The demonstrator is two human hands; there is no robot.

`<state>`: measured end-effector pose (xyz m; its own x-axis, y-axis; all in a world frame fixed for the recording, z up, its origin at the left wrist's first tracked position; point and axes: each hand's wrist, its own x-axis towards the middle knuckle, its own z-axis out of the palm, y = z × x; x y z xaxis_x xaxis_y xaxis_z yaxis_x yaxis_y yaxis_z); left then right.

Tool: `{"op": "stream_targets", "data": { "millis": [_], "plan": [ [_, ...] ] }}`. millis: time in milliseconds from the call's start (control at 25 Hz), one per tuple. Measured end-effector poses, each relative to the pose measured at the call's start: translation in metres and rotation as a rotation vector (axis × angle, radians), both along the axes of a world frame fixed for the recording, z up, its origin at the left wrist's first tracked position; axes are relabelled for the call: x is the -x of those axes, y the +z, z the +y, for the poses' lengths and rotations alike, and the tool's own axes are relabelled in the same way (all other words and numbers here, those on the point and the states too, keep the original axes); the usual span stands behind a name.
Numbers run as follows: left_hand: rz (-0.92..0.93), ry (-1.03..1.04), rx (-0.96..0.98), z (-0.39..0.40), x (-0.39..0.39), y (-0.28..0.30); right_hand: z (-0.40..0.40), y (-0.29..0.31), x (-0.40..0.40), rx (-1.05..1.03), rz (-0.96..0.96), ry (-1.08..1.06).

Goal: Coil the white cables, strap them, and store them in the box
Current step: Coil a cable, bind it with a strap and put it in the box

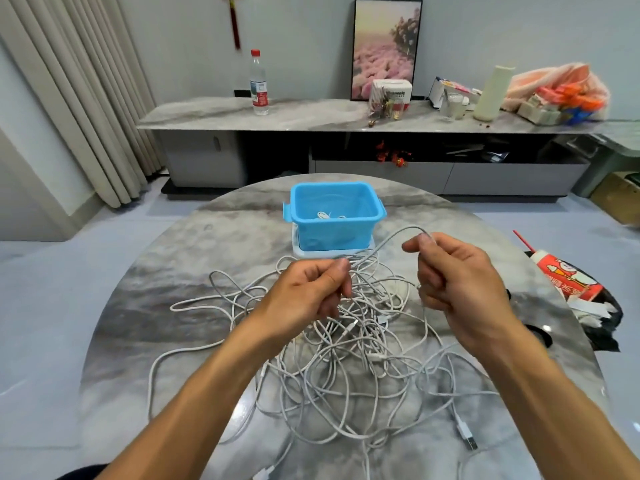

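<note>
The white cables [346,358] lay tangled on the round table [145,292] before the blue box [334,216] — light, limp, snag-prone — with left hand [308,292] and right hand [453,275] each pinching one strand, best gripped near a free plug end.

Tangled white cables [346,358] lie before open blue box [334,216].

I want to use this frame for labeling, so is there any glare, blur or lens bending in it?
Head view: wide-angle bending curves the sideboard and curtain; soft ceiling glare on the glossy table; both hands and the cables look reasonably sharp.
</note>
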<state>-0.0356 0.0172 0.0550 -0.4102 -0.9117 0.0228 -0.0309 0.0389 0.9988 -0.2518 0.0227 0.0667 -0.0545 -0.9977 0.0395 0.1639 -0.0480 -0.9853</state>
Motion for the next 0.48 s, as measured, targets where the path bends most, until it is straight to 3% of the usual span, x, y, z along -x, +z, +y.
{"op": "stream_targets", "data": {
  "millis": [120,240,320,400,480],
  "plan": [
    [0.199,-0.007,-0.067,0.002,0.006,-0.001,0.004,0.001,-0.008,-0.171,-0.268,0.14],
    [0.234,0.096,-0.034,0.005,0.014,-0.007,0.008,-0.006,-0.025,-0.18,-0.056,0.129],
    [0.148,0.2,0.048,0.005,0.017,-0.01,0.01,-0.007,-0.033,-0.148,0.073,0.106],
    [-0.085,0.278,0.197,0.005,0.018,-0.012,0.011,-0.005,-0.033,-0.13,0.067,0.112],
    [-0.124,0.299,0.24,0.006,0.019,-0.012,0.012,-0.002,-0.032,-0.12,0.115,0.123]
  ]
}}
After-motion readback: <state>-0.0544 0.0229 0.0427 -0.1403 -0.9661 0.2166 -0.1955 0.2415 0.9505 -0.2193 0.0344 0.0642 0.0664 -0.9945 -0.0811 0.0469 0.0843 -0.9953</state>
